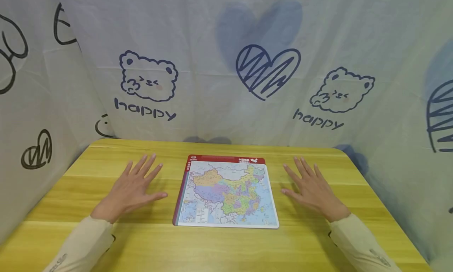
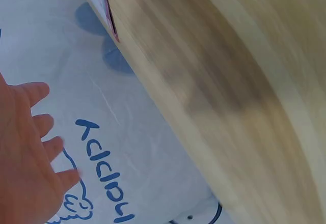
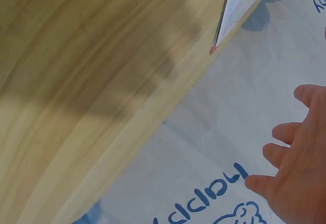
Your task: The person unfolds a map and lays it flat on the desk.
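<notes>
A flat map board of China [image 1: 226, 193] with a red top strip lies on the wooden table between the two hands. To its left, my left hand [image 1: 132, 189] is spread with fingers straight, apart from the board and holding nothing. On the other side, my right hand [image 1: 315, 191] is likewise spread, its thumb pointing toward the board's right edge without touching it. The left wrist view shows the left hand [image 2: 30, 152] at the lower left, above the table surface. In the right wrist view the right hand [image 3: 295, 158] appears at the right, also holding nothing.
The yellow wood-grain table [image 1: 226, 248] has rounded far corners. A pale cloth [image 1: 209, 91] printed with bears, hearts and the word "happy" hangs behind it and along both sides.
</notes>
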{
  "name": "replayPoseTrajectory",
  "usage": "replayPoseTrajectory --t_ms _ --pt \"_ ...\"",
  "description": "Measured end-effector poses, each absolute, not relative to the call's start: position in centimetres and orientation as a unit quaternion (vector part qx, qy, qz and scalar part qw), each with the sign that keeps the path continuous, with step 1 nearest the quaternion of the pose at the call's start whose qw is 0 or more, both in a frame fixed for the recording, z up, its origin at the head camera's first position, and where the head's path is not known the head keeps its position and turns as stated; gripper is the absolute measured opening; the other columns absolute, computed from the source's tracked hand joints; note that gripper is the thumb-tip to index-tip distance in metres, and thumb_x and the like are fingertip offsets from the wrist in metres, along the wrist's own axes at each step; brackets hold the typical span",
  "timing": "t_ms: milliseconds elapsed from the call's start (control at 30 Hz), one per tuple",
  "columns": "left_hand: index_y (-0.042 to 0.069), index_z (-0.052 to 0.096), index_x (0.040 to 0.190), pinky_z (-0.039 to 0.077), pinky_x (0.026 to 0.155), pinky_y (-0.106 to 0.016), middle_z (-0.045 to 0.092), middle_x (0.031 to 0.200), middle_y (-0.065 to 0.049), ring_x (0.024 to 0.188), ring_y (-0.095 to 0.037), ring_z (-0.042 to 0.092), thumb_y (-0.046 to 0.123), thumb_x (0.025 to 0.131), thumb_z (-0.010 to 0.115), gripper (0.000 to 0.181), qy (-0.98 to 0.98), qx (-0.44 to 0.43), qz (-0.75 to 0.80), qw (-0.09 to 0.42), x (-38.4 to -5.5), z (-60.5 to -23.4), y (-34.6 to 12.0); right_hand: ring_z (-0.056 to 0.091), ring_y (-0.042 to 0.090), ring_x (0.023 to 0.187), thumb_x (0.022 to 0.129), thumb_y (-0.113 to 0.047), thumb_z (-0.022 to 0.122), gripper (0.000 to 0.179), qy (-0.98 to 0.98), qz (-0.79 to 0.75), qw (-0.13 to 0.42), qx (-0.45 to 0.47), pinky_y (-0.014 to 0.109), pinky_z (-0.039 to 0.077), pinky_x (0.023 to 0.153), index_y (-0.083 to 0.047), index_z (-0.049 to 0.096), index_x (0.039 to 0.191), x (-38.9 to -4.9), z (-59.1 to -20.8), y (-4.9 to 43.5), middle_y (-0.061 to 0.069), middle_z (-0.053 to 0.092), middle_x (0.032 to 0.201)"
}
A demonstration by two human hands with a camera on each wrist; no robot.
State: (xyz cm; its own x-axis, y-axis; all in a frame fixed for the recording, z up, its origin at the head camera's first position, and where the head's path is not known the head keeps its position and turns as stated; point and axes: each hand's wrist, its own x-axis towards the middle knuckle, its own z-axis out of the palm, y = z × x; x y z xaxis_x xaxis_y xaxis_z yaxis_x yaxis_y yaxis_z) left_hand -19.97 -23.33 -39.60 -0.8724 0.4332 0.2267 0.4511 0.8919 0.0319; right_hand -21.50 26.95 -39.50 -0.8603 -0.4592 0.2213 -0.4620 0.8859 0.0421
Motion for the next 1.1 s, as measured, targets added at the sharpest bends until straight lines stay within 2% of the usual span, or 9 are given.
replayPoseTrajectory --t_ms 167,467,567,667,767,967,1100 --pt "-0.003 0.033 0.148 0.025 0.107 -0.062 0.021 0.155 -0.024 0.139 -0.046 0.02 0.061 0.088 0.057 0.09 -0.97 -0.21 -0.112 0.056 -19.6 -39.5 -22.5 0.017 0.046 0.14 0.095 -0.051 0.053 0.075 -0.969 0.065 0.067 0.23 0.064 0.013 0.11 -0.003 0.034 0.149 -21.0 -39.7 26.4 0.029 0.02 0.153" --pt "-0.004 0.039 0.144 0.031 0.103 -0.062 0.03 0.151 -0.024 0.136 -0.047 0.028 0.041 0.08 0.078 0.088 -0.94 -0.24 -0.241 0.005 -19.5 -40.4 -20.0 0.025 0.045 0.138 0.093 -0.045 0.061 0.077 -0.959 0.142 0.007 0.245 0.061 0.025 0.108 0.002 0.034 0.147 -20.4 -40.6 24.2 0.028 0.027 0.151" --pt "-0.001 0.04 0.145 0.035 0.102 -0.06 0.035 0.15 -0.02 0.133 -0.043 0.034 0.042 0.079 0.078 0.087 -0.939 -0.235 -0.249 -0.021 -19.6 -40.9 -19.1 0.025 0.044 0.138 0.092 -0.049 0.06 0.079 -0.955 0.16 -0.026 0.248 0.06 0.027 0.107 0.0 0.034 0.148 -20.4 -41.0 23.3 0.027 0.026 0.152" --pt "0.0 0.042 0.144 0.042 0.099 -0.053 0.04 0.148 -0.018 0.122 -0.035 0.042 0.045 0.079 0.077 0.088 -0.938 -0.236 -0.25 -0.035 -19.8 -41.4 -18.3 0.025 0.044 0.138 0.091 -0.053 0.059 0.081 -0.949 0.173 -0.049 0.258 0.059 0.027 0.107 -0.002 0.034 0.149 -20.5 -41.5 22.6 0.026 0.024 0.153" --pt "0.0 0.043 0.143 0.045 0.094 -0.048 0.042 0.146 -0.017 0.114 -0.029 0.042 0.047 0.078 0.077 0.087 -0.938 -0.24 -0.245 -0.041 -20.0 -41.7 -17.6 0.025 0.044 0.139 0.09 -0.054 0.06 0.083 -0.946 0.172 -0.06 0.267 0.058 0.028 0.108 -0.003 0.034 0.149 -20.6 -41.7 22.1 0.026 0.023 0.153" --pt "0.001 0.044 0.143 0.042 0.098 -0.049 0.037 0.149 -0.018 0.121 -0.032 0.039 0.046 0.078 0.078 0.086 -0.942 -0.243 -0.225 -0.054 -20.5 -42.1 -16.9 0.022 0.043 0.14 0.086 -0.054 0.066 0.088 -0.948 0.164 -0.081 0.262 0.056 0.025 0.109 -0.003 0.034 0.149 -21.1 -42.0 21.7 0.026 0.021 0.154" --pt "-0.001 0.044 0.143 0.04 0.1 -0.052 0.035 0.15 -0.021 0.124 -0.037 0.038 0.047 0.075 0.08 0.09 -0.944 -0.248 -0.203 -0.081 -20.9 -42.1 -16.8 0.021 0.044 0.14 0.083 -0.053 0.069 0.09 -0.947 0.165 -0.096 0.26 0.057 0.024 0.11 -0.002 0.035 0.148 -21.6 -42.4 21.6 0.028 0.021 0.154"
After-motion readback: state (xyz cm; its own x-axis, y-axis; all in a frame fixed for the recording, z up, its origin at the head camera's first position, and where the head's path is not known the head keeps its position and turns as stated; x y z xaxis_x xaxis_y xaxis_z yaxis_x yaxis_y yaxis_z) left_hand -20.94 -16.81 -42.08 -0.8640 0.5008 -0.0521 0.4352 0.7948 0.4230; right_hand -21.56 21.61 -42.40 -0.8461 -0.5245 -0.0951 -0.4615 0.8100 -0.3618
